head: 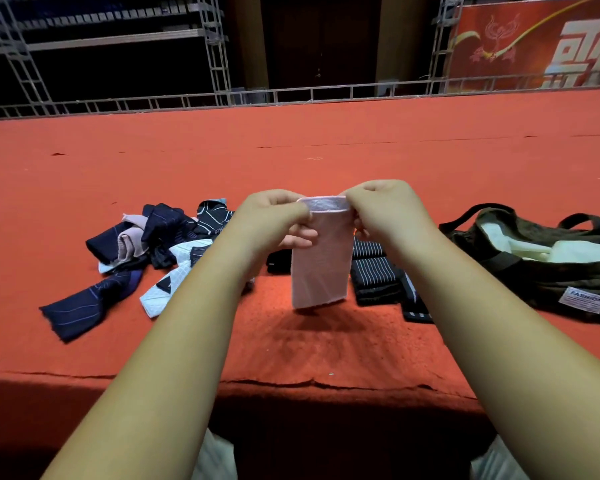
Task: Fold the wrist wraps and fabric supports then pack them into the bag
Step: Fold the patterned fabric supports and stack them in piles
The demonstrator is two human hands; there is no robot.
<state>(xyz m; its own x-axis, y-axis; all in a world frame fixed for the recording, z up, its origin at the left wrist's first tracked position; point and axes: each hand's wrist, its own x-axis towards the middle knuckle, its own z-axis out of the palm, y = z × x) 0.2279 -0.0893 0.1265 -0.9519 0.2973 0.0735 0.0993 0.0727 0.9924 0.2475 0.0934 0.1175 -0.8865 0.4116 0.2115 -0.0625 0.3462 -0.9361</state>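
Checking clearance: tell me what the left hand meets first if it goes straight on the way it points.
Likely the right hand, across the pale pink fabric sleeve that the left hand also pinches; depth is unclear.

Bag [534,285], right end off-frame

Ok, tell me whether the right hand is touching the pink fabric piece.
Touching. The head view shows the right hand pinching the top corner of the pink fabric piece, which hangs below it.

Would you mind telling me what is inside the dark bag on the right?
Pale fabric pieces show in the open bag; anything deeper is covered by its dark walls.
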